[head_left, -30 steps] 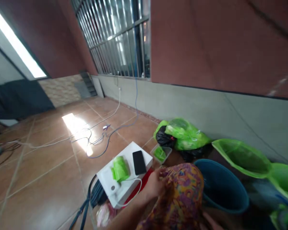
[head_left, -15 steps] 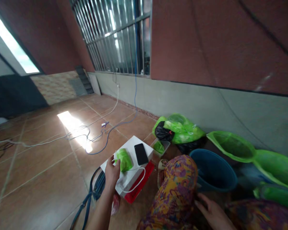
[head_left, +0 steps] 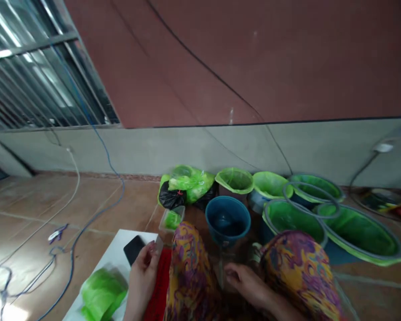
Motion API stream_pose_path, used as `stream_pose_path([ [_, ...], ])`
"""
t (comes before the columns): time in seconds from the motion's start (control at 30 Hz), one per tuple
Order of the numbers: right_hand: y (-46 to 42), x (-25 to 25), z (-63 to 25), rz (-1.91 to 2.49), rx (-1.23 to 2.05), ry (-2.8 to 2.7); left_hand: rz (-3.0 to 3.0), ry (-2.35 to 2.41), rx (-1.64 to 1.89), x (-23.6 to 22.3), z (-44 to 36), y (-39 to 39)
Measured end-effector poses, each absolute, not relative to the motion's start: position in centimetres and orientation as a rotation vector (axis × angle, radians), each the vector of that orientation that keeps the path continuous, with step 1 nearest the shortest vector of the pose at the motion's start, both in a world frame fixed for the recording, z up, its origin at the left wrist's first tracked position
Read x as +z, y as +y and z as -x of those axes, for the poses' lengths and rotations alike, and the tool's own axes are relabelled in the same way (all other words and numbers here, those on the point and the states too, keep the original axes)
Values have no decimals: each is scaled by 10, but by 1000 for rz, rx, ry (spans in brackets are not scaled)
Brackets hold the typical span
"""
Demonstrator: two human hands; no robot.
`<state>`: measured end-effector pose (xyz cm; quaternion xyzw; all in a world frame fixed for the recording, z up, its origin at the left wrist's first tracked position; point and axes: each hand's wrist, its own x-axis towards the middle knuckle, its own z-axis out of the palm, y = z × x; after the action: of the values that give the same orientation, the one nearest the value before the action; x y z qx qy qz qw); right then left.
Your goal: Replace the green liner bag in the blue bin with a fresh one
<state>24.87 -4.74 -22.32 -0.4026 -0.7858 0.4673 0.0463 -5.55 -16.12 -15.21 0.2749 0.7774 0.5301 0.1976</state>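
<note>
Tiled floor: left hand (head_left: 143, 275) curled (touching phone (head_left: 134, 248)).

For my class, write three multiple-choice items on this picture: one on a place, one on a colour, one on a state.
1. Where does the black phone lie?
A. in a bucket
B. on the white box
C. on the window sill

2. What colour is the unlined bucket in front of the knees?
A. blue
B. yellow
C. white

3. How is the left hand?
A. in a bucket
B. raised to the wall
C. at the phone's edge

Answers: 1 B, the phone rests on the box top. 2 A, its rim and inside are blue. 3 C, the fingers meet the phone's corner.
</note>
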Motion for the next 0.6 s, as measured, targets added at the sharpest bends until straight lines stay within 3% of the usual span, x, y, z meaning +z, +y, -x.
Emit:
stream_pose_path([
  [0.37, 1, -227, -269, 1321, 1427, -2271, -1083, 2220, 1238, -134, 12, -76],
  [0.6, 6, -227, -229, 1249, 1475, -2355, -727, 2048, 1389, -176, 51, -67],
])
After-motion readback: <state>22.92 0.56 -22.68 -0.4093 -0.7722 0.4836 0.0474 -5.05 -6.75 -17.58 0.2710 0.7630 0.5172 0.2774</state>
